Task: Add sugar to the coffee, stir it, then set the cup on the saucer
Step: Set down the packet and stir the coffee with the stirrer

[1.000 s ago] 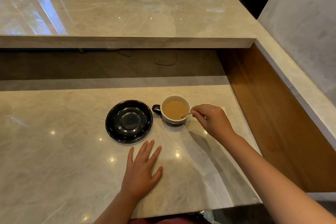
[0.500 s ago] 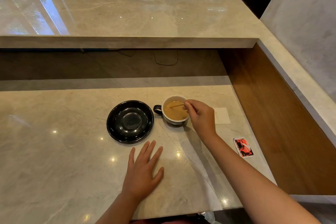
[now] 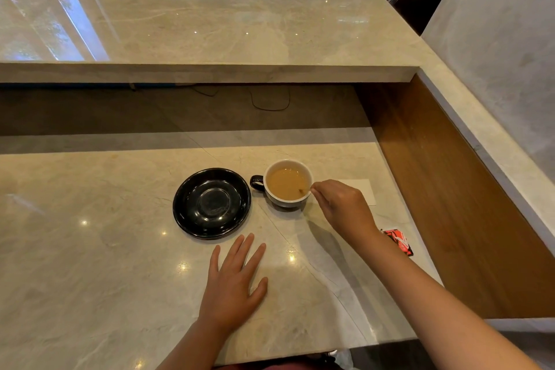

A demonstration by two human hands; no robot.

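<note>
Across the lower half of the frame, the beige marble tabletop (image 3: 90, 264) carries everything; a raised marble ledge (image 3: 210, 24) fills the upper half, wood panel (image 3: 435, 189) on the right. Your right forearm comes in from the lower right corner, your left from the bottom centre.

Black saucer (image 3: 211, 203) sits just left of centre, bare, glossy. Your left hand (image 3: 232, 285) lies flat on the tabletop below the saucer, palm down, fingers spread, holding nothing, not touching the saucer.

The cup (image 3: 287, 183) stands on the tabletop just right of the saucer, near it but apart, not on it. White inside, dark handle pointing left toward the saucer. Light brown coffee (image 3: 285, 185) fills it most of the way.

Your right hand (image 3: 342, 207) is at the cup's right rim, fingers (image 3: 316, 189) pinched shut on a thin stirrer (image 3: 301, 190); its dark tip dips into the coffee at the right side of the cup. Too thin to tell what it is made of.

White paper (image 3: 366, 189) lies flat right of the cup, partly behind your right hand. Red packet (image 3: 399, 242) lies at centre right near the tabletop edge, partly hidden by your right wrist; print unreadable.
</note>
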